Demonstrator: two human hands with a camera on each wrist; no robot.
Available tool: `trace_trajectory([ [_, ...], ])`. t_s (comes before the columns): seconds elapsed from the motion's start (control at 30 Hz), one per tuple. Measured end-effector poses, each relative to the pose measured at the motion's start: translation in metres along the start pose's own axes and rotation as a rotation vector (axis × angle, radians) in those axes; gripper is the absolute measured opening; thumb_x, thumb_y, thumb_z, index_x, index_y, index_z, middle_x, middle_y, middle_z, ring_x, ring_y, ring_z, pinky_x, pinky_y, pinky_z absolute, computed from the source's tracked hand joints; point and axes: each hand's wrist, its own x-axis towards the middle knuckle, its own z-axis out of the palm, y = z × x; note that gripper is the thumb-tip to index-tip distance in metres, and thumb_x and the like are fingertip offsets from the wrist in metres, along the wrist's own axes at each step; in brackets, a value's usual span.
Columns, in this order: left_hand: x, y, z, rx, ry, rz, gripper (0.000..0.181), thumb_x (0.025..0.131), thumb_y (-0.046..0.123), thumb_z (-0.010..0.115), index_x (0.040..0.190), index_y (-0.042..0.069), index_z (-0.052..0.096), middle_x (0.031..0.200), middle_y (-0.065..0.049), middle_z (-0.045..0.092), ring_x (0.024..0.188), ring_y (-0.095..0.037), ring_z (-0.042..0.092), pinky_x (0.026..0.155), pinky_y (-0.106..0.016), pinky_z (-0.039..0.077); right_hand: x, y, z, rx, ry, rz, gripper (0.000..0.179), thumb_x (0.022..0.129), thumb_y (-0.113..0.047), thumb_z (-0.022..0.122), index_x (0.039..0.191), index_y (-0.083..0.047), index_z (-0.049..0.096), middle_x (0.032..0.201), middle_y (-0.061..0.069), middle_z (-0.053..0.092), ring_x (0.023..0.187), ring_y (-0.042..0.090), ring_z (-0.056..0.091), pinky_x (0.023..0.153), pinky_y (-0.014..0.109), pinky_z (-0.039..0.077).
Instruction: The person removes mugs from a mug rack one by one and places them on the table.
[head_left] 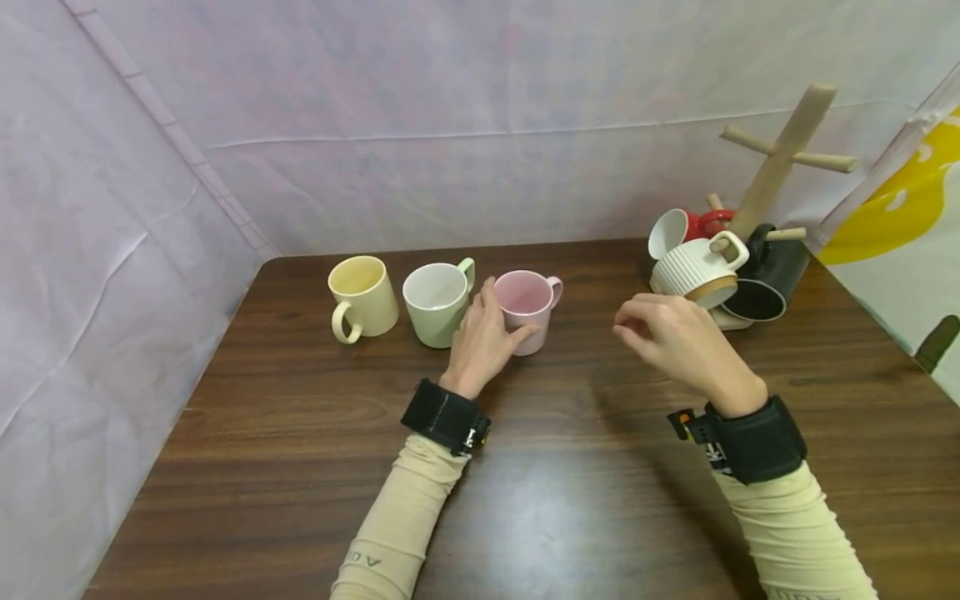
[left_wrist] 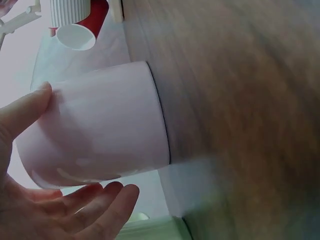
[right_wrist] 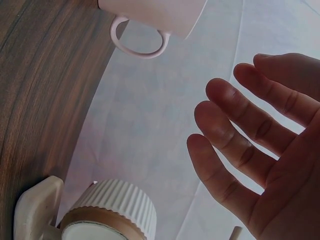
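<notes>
A pink mug [head_left: 534, 342] stands upright on the table, its handle pointing right. My left hand [head_left: 478, 346] holds it from the left, with the thumb on the near side and the fingers around the far side. The left wrist view shows the thumb [left_wrist: 30, 110] against the mug's wall and the fingers along the opposite side. To the right, my right hand [head_left: 675, 337] is raised over the table, in front of a white ribbed mug [head_left: 693, 267]. Its fingers [right_wrist: 220, 130] are loosely bent, with nothing in them.
Left of the pink mug stand a green mug [head_left: 433, 321] and a yellow mug [head_left: 375, 304]. A wooden mug tree [head_left: 783, 167] at the back right carries the white ribbed mug, a red mug [head_left: 693, 225] and a black mug [head_left: 783, 267]. Pale cloth [head_left: 450, 183] hangs behind the table.
</notes>
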Motion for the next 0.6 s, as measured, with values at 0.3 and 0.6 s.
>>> trace_trajectory([
  [0.3, 0.002, 0.005, -0.032, 0.0, -0.095, -0.014, 0.089, 0.073, 0.047, 0.07, 0.136, 0.003, 0.026, 0.13, -0.018, 0.045, 0.104, -0.032, 0.051, 0.079, -0.047, 0.048, 0.0, 0.0, -0.001, -0.002, 0.009, -0.001, 0.006, 0.076, -0.011, 0.065, 0.078, -0.016, 0.064, 0.073, -0.004, 0.06, 0.061, 0.008, 0.048, 0.05, 0.034, 0.043],
  [0.6, -0.002, 0.006, -0.058, -0.019, -0.137, 0.074, 0.047, 0.081, 0.034, 0.065, 0.117, 0.007, 0.052, 0.104, -0.008, 0.06, 0.089, -0.016, 0.053, 0.073, -0.036, 0.048, 0.0, 0.0, -0.001, 0.006, 0.016, -0.013, 0.005, 0.076, -0.01, 0.064, 0.078, -0.015, 0.064, 0.073, -0.004, 0.059, 0.061, 0.007, 0.049, 0.05, 0.033, 0.043],
])
